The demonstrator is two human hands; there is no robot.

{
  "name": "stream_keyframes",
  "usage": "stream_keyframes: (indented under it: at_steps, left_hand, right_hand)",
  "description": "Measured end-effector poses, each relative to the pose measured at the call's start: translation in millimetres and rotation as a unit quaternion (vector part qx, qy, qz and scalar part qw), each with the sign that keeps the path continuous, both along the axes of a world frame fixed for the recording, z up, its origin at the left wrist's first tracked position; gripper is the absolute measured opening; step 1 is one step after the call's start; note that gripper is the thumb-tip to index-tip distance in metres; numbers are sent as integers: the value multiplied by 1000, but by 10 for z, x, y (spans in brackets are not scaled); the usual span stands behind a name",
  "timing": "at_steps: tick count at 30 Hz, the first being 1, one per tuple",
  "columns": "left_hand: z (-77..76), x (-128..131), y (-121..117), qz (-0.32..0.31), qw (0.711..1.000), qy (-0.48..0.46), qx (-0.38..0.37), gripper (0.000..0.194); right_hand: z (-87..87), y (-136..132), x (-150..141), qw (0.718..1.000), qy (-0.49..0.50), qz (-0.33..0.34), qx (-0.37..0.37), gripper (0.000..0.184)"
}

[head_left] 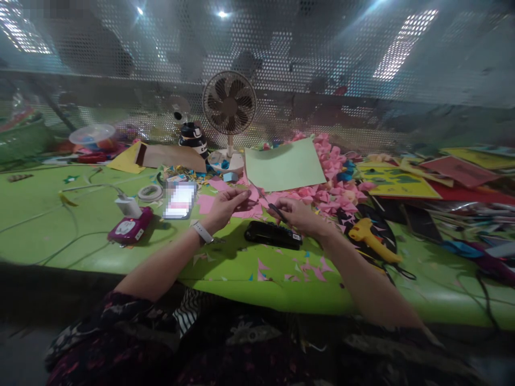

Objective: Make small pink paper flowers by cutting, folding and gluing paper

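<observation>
My left hand [229, 206], with a white watch on its wrist, is closed in a pinch at a small piece of pink paper [254, 196]. My right hand [298, 215] grips scissors with dark handles [277, 212]. Their thin blades slant up and left toward my left fingertips. Below both hands lies a black stapler [273, 235] on the green tabletop. Behind them, a pale green sheet [285, 166] leans on a heap of pink paper pieces [341, 187].
A fan [229, 104] stands at the back. Left are a lit phone [179, 200], a tape roll [150, 193] and a purple power socket [131, 226]. On the right lies a yellow glue gun [372, 238]. Pink scraps [319, 271] lie near the front edge.
</observation>
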State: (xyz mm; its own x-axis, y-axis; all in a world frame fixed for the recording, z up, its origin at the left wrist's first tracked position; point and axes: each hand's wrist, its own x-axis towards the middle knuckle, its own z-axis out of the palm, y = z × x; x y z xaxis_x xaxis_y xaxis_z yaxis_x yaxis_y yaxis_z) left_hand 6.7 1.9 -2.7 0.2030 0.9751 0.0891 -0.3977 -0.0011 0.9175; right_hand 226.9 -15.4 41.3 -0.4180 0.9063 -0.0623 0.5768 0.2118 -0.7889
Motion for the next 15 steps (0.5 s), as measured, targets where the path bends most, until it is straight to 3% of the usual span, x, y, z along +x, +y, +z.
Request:
stream_keyframes:
  at_steps: [15]
  left_hand:
    - [-10, -24, 28, 10, 1000, -4, -13, 36]
  right_hand:
    - [-8, -15, -6, 1000, -1, -3, -3, 58]
